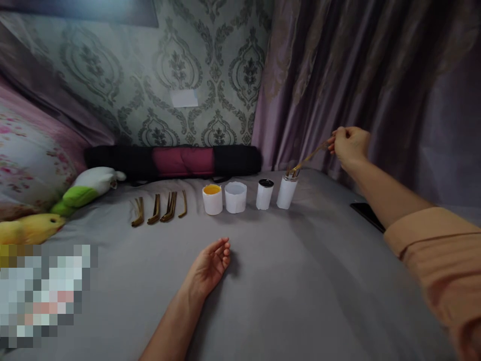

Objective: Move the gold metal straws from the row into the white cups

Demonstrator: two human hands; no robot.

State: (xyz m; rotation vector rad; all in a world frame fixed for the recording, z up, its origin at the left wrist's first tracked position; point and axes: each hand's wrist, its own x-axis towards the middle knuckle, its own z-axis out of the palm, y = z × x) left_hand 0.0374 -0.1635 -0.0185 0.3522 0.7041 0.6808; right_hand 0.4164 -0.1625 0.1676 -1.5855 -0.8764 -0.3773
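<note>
My right hand (350, 144) is raised at the right, its fingers pinched on one end of a thin golden utensil (311, 154). The utensil slants down to the mouth of a tall white cup (287, 193), where other golden pieces stick out. Whether its lower end is a spoon or a fork I cannot tell. On the bed in front, my left hand (213, 265) lies palm up, fingers loosely curled, with nothing in it. Small bunches of golden cutlery (169, 208) lie side by side at the left.
Left of the tall cup stand a dark-topped white cup (265, 194), a whitish tub (236, 198) and a tub with a yellow inside (212, 200). A black and maroon bolster (184, 161) runs along the wall. Plush toys (88, 188) sit left; a dark flat object (367, 215) lies right.
</note>
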